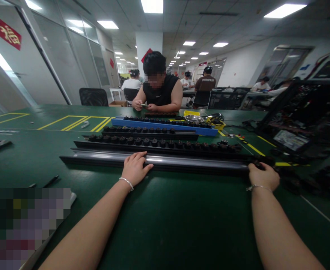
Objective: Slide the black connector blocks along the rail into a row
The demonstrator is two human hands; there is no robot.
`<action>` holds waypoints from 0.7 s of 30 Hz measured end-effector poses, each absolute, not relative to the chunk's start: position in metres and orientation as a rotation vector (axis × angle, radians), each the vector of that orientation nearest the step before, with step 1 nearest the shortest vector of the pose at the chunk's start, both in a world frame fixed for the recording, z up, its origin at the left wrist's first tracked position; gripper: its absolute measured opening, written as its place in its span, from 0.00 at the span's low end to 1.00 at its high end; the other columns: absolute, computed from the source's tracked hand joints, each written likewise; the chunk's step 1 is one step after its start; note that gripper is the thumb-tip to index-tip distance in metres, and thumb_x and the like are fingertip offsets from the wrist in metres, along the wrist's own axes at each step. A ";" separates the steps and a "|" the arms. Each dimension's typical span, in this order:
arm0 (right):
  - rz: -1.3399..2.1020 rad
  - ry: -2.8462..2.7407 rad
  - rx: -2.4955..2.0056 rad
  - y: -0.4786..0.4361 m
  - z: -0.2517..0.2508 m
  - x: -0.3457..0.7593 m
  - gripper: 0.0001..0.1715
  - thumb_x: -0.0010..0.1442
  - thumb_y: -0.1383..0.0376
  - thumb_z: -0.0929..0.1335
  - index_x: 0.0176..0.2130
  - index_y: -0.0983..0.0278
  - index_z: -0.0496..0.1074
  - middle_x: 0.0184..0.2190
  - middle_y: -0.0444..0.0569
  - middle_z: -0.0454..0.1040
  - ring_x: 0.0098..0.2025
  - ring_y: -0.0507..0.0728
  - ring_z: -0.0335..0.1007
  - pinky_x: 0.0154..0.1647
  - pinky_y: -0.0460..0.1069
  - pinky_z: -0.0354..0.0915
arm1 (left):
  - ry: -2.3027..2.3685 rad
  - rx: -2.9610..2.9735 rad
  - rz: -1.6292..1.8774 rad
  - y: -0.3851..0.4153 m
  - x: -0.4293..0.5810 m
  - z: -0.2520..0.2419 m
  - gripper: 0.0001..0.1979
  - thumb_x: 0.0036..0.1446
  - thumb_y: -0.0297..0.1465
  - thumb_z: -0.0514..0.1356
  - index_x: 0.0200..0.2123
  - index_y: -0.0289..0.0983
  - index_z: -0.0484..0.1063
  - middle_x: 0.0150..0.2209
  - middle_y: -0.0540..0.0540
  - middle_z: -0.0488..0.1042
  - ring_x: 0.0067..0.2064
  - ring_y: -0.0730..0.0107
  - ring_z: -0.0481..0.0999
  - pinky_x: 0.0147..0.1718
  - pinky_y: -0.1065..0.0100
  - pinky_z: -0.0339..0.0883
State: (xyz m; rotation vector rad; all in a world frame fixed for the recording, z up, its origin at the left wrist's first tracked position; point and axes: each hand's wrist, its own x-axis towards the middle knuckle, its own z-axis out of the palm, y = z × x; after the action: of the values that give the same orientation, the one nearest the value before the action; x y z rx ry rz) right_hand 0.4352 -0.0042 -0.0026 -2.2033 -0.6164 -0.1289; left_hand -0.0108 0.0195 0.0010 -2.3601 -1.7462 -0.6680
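A long black channel rail (181, 163) with a shiny grey inner face lies crosswise on the green table. My left hand (135, 167) rests on it left of the middle, fingers stretched out and thumb apart. At the rail's right end my right hand (263, 176) is closed, pinching a small black part (257, 164) that its fingers mostly cover. Just behind lies a second black rail (111, 145) carrying a row of several round black parts with upright pins (154, 143). Farther back is a shorter black rail (186, 135) with similar parts.
A blue rail (165, 126) with black parts stands beyond, near a metal dish (194, 119) and a yellow tray (191, 113). Opposite sits a person (161, 90) holding a small object. Dark equipment (297, 116) stands right; a blurred-out flat item (26, 225) lies front left.
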 end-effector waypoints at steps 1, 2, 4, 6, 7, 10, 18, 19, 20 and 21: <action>-0.112 -0.576 -2.204 -0.005 0.000 0.434 0.27 0.45 0.55 0.66 0.44 0.63 0.74 0.35 0.52 0.70 0.38 0.59 0.64 0.44 0.51 0.60 | -1.751 -2.362 -0.665 0.019 -0.011 0.001 0.14 0.55 0.44 0.55 0.31 0.41 0.72 0.56 0.48 0.66 0.57 0.56 0.62 0.52 0.52 0.56; -0.101 -0.568 -2.204 -0.005 0.001 0.434 0.27 0.45 0.55 0.66 0.44 0.63 0.74 0.36 0.52 0.71 0.38 0.59 0.65 0.44 0.51 0.60 | -1.756 -2.364 -0.660 0.019 -0.010 0.002 0.13 0.55 0.43 0.55 0.31 0.41 0.72 0.56 0.48 0.66 0.57 0.56 0.62 0.52 0.52 0.56; -0.071 -0.554 -2.207 -0.005 0.003 0.434 0.27 0.45 0.56 0.66 0.45 0.62 0.73 0.37 0.53 0.72 0.39 0.59 0.65 0.45 0.51 0.60 | -1.762 -2.365 -0.654 0.019 -0.010 0.002 0.13 0.55 0.42 0.55 0.30 0.41 0.72 0.57 0.48 0.66 0.57 0.56 0.62 0.52 0.53 0.55; -0.038 -0.533 -2.212 -0.005 0.002 0.437 0.28 0.46 0.56 0.67 0.46 0.62 0.73 0.39 0.53 0.72 0.40 0.60 0.66 0.46 0.51 0.60 | -1.765 -2.363 -0.656 0.019 -0.010 0.003 0.12 0.55 0.42 0.55 0.30 0.41 0.72 0.57 0.49 0.66 0.57 0.56 0.62 0.52 0.52 0.55; -0.028 -0.521 -2.211 -0.004 0.001 0.439 0.28 0.46 0.56 0.67 0.47 0.62 0.73 0.39 0.53 0.73 0.41 0.60 0.66 0.46 0.51 0.61 | -1.765 -2.361 -0.658 0.019 -0.010 0.003 0.12 0.55 0.42 0.55 0.29 0.41 0.72 0.56 0.49 0.66 0.57 0.56 0.62 0.52 0.52 0.55; -0.030 -0.488 -2.193 -0.001 -0.004 0.447 0.29 0.45 0.57 0.67 0.48 0.62 0.73 0.40 0.53 0.74 0.41 0.60 0.67 0.47 0.51 0.61 | -1.763 -2.353 -0.660 0.018 -0.010 0.003 0.12 0.55 0.42 0.55 0.28 0.41 0.71 0.56 0.50 0.67 0.56 0.56 0.62 0.51 0.52 0.56; -0.046 -0.452 -2.149 0.007 -0.016 0.460 0.30 0.42 0.57 0.68 0.46 0.62 0.74 0.39 0.53 0.74 0.40 0.60 0.68 0.45 0.52 0.62 | -1.768 -2.363 -0.678 0.018 -0.011 0.003 0.12 0.55 0.42 0.55 0.28 0.40 0.71 0.56 0.49 0.67 0.56 0.56 0.62 0.51 0.52 0.56; -0.049 -0.454 -2.147 0.007 -0.017 0.461 0.29 0.42 0.57 0.68 0.46 0.62 0.74 0.39 0.53 0.74 0.40 0.60 0.68 0.44 0.51 0.62 | -1.773 -2.364 -0.677 0.018 -0.011 0.003 0.12 0.55 0.42 0.55 0.28 0.40 0.71 0.56 0.49 0.67 0.56 0.56 0.62 0.51 0.52 0.55; -0.054 -0.458 -2.149 0.008 -0.019 0.462 0.29 0.42 0.57 0.68 0.46 0.62 0.74 0.38 0.53 0.74 0.39 0.60 0.68 0.44 0.51 0.62 | -1.774 -2.365 -0.677 0.018 -0.011 0.003 0.12 0.55 0.42 0.55 0.28 0.41 0.71 0.56 0.49 0.67 0.56 0.56 0.62 0.51 0.52 0.55; -0.068 -0.468 -2.153 0.007 -0.020 0.463 0.29 0.42 0.57 0.68 0.45 0.62 0.73 0.38 0.53 0.74 0.38 0.59 0.68 0.43 0.51 0.62 | -1.773 -2.366 -0.677 0.018 -0.011 0.003 0.12 0.55 0.42 0.55 0.28 0.41 0.71 0.56 0.49 0.67 0.56 0.56 0.62 0.52 0.52 0.55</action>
State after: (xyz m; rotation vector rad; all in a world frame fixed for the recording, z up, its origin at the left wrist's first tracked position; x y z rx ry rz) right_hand 0.4631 0.0074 -0.0202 -2.1527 -0.4683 -0.0679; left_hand -0.0114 0.0179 0.0032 -2.3659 -1.7731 -0.6773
